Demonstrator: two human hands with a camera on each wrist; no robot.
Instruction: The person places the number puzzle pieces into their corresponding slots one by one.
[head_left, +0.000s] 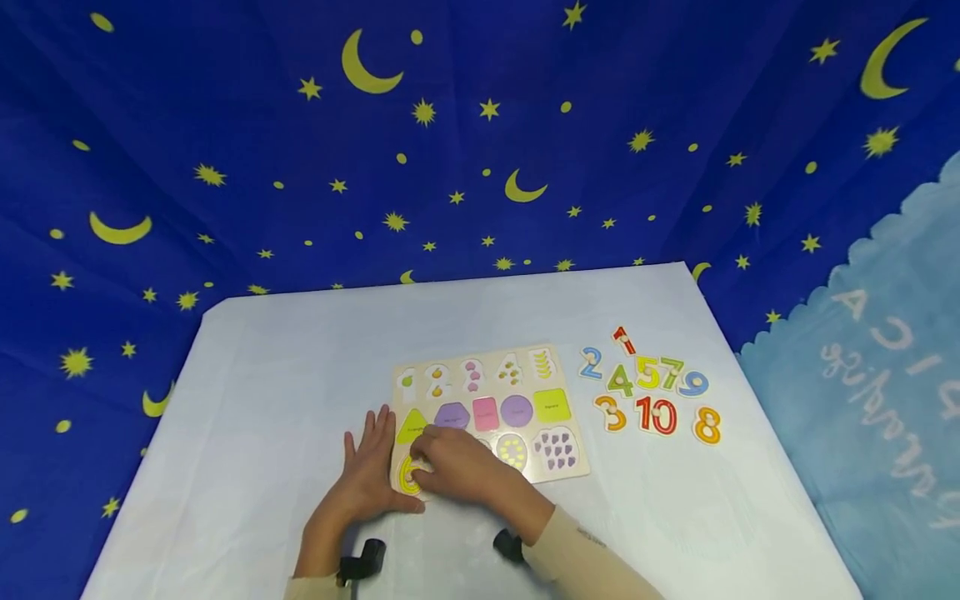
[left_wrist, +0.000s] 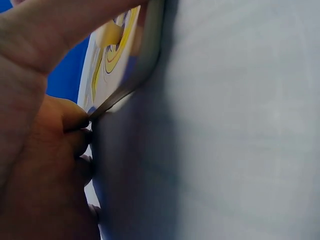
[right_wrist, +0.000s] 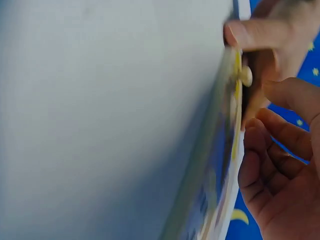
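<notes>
A wooden number puzzle board [head_left: 562,375] lies on the white table, with fruit pictures along its top row and coloured shapes in the middle row. At its lower left corner sits a yellow number 6 piece [head_left: 407,477], whose round knob [right_wrist: 246,76] stands up in the right wrist view. My left hand [head_left: 365,475] lies spread along the board's left edge, thumb at the bottom corner. Over the board, my right hand [head_left: 461,467] has its fingers bent beside the 6. In the right wrist view its thumb and fingertips are apart from the knob.
To the right of the board lie loose number pieces, among them a red 10 [head_left: 656,415], an orange 8 [head_left: 707,425] and a red 1 [head_left: 623,341]. A blue cloth [head_left: 450,250] with moons and stars hangs behind the table [head_left: 300,358].
</notes>
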